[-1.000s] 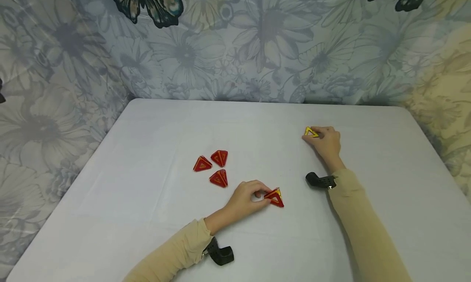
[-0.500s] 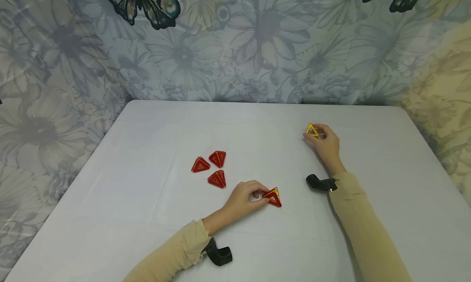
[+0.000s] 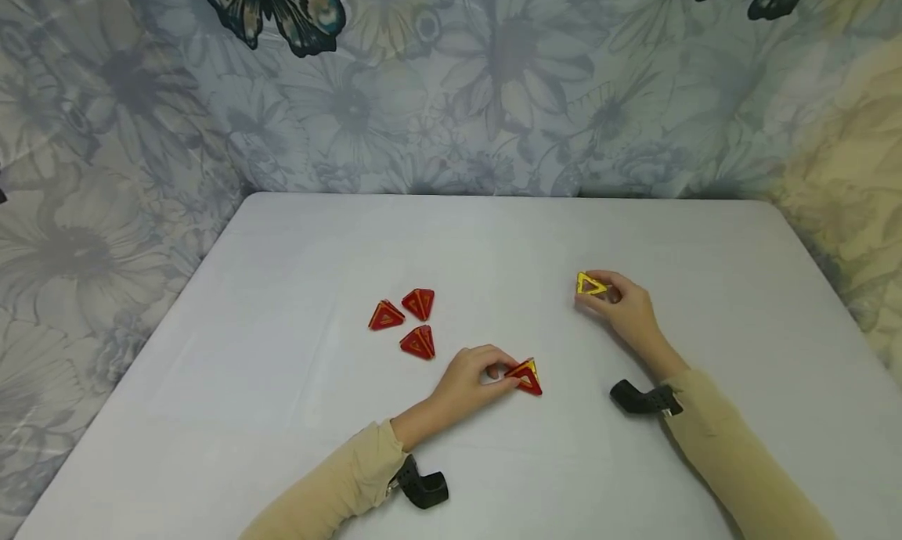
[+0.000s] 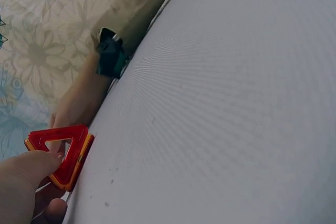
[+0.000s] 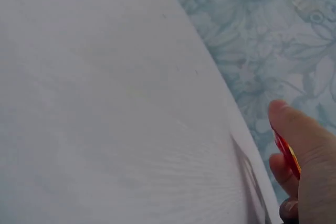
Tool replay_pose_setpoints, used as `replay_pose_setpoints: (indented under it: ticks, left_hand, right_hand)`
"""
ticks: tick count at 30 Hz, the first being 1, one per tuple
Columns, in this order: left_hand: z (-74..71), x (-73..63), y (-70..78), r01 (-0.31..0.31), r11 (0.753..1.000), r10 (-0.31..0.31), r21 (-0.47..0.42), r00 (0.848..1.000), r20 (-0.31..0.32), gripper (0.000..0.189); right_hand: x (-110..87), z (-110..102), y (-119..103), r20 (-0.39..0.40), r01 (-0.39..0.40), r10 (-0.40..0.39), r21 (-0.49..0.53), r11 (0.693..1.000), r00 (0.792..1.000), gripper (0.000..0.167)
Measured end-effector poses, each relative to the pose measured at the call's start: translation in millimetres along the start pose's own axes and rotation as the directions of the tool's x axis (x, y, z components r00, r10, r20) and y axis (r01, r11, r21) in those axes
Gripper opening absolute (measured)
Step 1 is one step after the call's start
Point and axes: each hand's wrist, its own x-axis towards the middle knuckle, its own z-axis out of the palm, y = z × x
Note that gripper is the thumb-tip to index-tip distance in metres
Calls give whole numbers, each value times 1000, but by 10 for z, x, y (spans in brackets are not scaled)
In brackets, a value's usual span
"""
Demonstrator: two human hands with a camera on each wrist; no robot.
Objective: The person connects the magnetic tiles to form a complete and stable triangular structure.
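Observation:
My left hand [image 3: 465, 383] pinches a red triangular frame piece with yellow edges [image 3: 533, 379] low over the white table. In the left wrist view the thumb lies across this triangle [image 4: 73, 161], which has an open middle. Farther right, my right hand [image 3: 630, 313] holds another triangular piece [image 3: 581, 283] between thumb and fingers, its yellow side facing the head camera. The right wrist view shows a red face with a yellow edge on this piece [image 5: 286, 153], partly hidden by the thumb and hand.
Three red pyramid-like pieces lie close together left of centre: a left one [image 3: 387, 315], a rear one [image 3: 419, 304] and a front one [image 3: 419, 342]. The white table [image 3: 211, 352] meets a flower-patterned backdrop [image 3: 465, 117]. Each wrist wears a black camera.
My right hand has come nearer along the table with its triangular piece, which has also turned. The left hand and the three red pieces stay in place.

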Motion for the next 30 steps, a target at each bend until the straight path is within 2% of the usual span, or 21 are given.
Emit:
replay_pose_setpoints:
  ticks: [4, 10, 13, 18, 21, 30]
  left_hand:
    - [-13, 0, -5, 4, 1000, -4, -9, 1000, -10, 16]
    - [-8, -7, -10, 16, 1000, -16, -26, 1000, 0, 15]
    - [-3, 2, -6, 16, 999, -16, -29, 1000, 1, 15]
    - [-4, 7, 9, 19, 999, -19, -42, 1000, 2, 14]
    - [-5, 8, 10, 15, 999, -15, -50, 1000, -2, 14]
    - [-6, 8, 3, 4, 999, -3, -54, 1000, 6, 14]
  right_hand:
    - [-198, 8, -131, 73, 56, -60, 59, 997, 996, 38]
    - [-452, 68, -280, 139, 168, -179, 87, 982, 974, 38]
    - [-549, 109, -314, 163, 259, -270, 82, 962, 949, 41]
    - [-681, 166, -376, 196, 392, -405, 105, 914, 893, 47]
    - [-719, 176, -408, 203, 421, -435, 111, 900, 877, 48]
    - [-748, 189, -406, 238, 433, -447, 110, 895, 862, 49]
